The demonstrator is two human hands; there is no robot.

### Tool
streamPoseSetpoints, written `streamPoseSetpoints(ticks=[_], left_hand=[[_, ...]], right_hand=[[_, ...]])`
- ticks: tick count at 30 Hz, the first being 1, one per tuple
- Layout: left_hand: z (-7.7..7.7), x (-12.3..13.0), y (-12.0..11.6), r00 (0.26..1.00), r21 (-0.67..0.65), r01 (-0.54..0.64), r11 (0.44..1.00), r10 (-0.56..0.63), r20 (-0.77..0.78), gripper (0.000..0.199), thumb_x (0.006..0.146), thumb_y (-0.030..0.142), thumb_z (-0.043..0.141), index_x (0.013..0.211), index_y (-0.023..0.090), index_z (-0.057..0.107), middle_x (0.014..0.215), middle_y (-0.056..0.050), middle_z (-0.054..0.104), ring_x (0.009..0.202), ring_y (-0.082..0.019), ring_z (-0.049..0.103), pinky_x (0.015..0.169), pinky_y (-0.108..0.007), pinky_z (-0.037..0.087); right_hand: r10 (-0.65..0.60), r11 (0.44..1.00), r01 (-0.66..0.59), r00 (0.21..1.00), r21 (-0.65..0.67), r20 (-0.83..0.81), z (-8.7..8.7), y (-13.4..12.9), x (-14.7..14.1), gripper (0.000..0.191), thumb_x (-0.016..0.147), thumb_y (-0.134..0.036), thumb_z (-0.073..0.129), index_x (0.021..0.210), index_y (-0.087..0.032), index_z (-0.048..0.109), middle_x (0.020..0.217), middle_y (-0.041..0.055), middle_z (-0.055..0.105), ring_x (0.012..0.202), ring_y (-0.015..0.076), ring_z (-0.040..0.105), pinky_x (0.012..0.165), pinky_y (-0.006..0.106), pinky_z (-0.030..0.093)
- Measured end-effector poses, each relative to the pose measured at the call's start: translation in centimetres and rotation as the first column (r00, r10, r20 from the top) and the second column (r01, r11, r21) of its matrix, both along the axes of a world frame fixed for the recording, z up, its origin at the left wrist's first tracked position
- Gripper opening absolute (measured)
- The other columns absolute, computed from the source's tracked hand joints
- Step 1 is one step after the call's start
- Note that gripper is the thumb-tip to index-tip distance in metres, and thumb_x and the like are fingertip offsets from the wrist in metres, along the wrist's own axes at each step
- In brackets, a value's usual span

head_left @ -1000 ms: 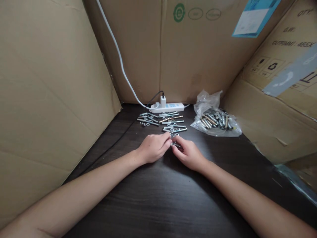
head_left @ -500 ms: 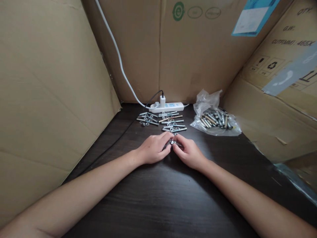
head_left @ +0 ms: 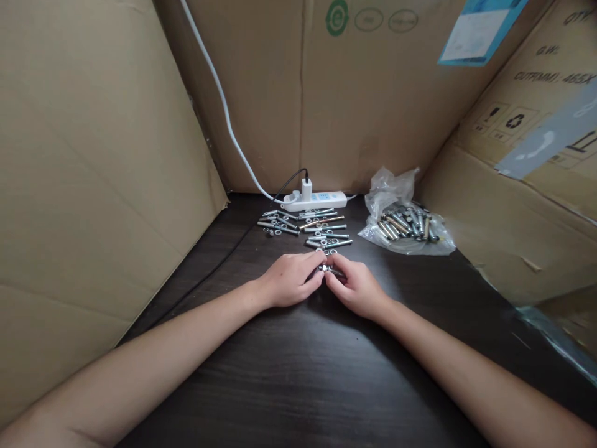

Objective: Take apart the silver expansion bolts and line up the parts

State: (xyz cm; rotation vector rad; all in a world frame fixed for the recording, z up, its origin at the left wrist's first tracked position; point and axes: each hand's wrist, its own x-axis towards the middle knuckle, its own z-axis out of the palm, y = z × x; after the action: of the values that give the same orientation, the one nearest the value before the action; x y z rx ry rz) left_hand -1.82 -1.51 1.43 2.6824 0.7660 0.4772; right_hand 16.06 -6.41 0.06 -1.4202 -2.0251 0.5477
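Observation:
My left hand (head_left: 290, 280) and my right hand (head_left: 357, 287) meet over the dark table, fingertips almost touching. Between them is a small shiny nut (head_left: 324, 268), pinched by the left fingers. A metal bolt (head_left: 336, 272) shows in the gap between my right thumb and forefinger, in line with the nut; most of its length is hidden by the fingers. Just beyond the fingertips lie a few loose washers (head_left: 333, 252). Farther back, long bolts (head_left: 326, 227) are laid out in rows with rings and sleeves among them.
A clear plastic bag (head_left: 405, 247) holding several bolts lies open at the back right. A white power strip (head_left: 321, 200) with a charger stands behind the rows. A black cable (head_left: 209, 274) crosses the table's left side. Cardboard walls (head_left: 261, 99) enclose three sides.
The hands stay in nearly the same place. The fingers shift slightly about the nut, and the washers behind them show a little more.

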Motion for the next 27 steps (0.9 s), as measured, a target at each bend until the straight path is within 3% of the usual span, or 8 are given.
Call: streamPoseSetpoints(ticks=[16, 27], left_hand=[[0.14, 0.03, 0.10, 0.999, 0.007, -0.014, 1.000, 0.015, -0.043, 0.013, 0.089, 0.028, 0.043, 0.089, 0.019, 0.052, 0.077, 0.000, 0.062, 0.067, -0.014, 0.057, 0.060, -0.024, 0.037], [-0.74, 0.05, 0.70, 0.993, 0.109, 0.004, 0.994, 0.009, -0.117, 0.032, 0.094, 0.032, 0.034, 0.073, 0.018, 0.053, 0.068, -0.001, 0.060, 0.064, -0.015, 0.056, 0.060, -0.026, 0.035]], right_hand=[[-0.006, 1.000, 0.006, 1.000, 0.006, 0.018, -0.03, -0.07, 0.01, 0.011, 0.083, -0.026, 0.048, 0.087, -0.020, 0.056, 0.069, -0.0006, 0.062, 0.058, 0.0129, 0.052, 0.056, 0.022, 0.035], [0.020, 1.000, -0.021, 0.998, 0.018, 0.058, 0.03, -0.32, -0.19, 0.008, 0.081, -0.027, 0.049, 0.082, -0.021, 0.054, 0.067, -0.0014, 0.060, 0.056, 0.0117, 0.051, 0.056, 0.021, 0.035]])
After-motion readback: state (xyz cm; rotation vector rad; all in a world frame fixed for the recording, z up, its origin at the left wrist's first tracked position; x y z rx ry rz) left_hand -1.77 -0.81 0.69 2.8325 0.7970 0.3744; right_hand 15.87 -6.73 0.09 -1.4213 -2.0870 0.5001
